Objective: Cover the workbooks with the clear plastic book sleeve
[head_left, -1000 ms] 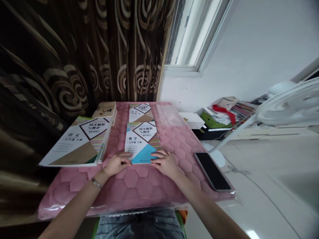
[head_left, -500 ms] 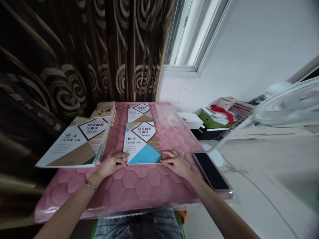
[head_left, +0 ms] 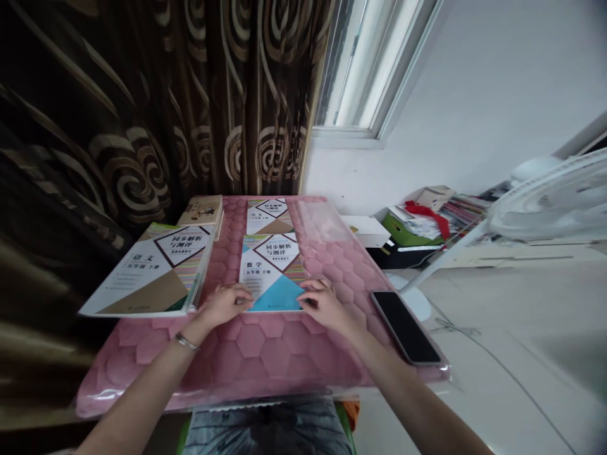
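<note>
A: Where's the book being handled?
B: The maths workbook [head_left: 275,265] lies flat and closed in the middle of the pink-covered counter [head_left: 284,347], blue corner towards the person. Its far edge meets or slightly overlaps a Chinese workbook [head_left: 268,217] beyond it; I can't tell which
A: And the grip?
B: The left hand [head_left: 228,301] is half curled, thumb and fingers close together at the near left corner. The right hand [head_left: 325,304] is half curled too, with a small gap between thumb and fingers at the near right corner. Whether either one pinches the cover or just rests against it, I can't tell
A: So how far along is it?
B: As I judge it, the book is down and lying fairly straight, so most of the placing looks done. With both corners attended to, I wouldn't call the handling finished. What else is left doesn't show
A: Anything else about?
B: A pile of workbooks [head_left: 154,268] to the left, an illustrated book [head_left: 203,210] just behind it, and a phone [head_left: 405,327] near the right edge, apart from the fingers
</note>
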`<control>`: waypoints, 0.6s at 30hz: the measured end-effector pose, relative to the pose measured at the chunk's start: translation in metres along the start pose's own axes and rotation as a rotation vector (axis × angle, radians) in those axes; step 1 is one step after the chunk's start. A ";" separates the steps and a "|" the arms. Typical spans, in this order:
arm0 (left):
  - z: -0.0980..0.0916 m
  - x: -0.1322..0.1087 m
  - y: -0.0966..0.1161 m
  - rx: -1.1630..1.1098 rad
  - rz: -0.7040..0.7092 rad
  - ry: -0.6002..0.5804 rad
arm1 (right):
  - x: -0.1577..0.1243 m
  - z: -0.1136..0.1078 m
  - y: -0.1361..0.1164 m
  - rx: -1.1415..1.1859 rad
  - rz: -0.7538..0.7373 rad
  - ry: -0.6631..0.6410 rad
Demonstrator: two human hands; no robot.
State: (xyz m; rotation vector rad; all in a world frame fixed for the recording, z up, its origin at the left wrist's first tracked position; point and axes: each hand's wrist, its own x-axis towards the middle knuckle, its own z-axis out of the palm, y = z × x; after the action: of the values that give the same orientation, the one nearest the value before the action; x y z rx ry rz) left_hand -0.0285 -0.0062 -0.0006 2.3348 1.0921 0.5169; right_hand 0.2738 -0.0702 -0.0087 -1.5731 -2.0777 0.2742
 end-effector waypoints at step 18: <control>-0.006 -0.022 -0.038 -0.051 -0.033 0.036 | -0.015 0.006 0.030 -0.058 0.066 -0.018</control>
State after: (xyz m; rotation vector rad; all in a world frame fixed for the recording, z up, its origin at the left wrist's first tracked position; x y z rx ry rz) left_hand -0.0673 -0.0010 -0.0207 2.2680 1.1192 0.5703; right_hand 0.2980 -0.0739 -0.0316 -1.6812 -2.0669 0.2546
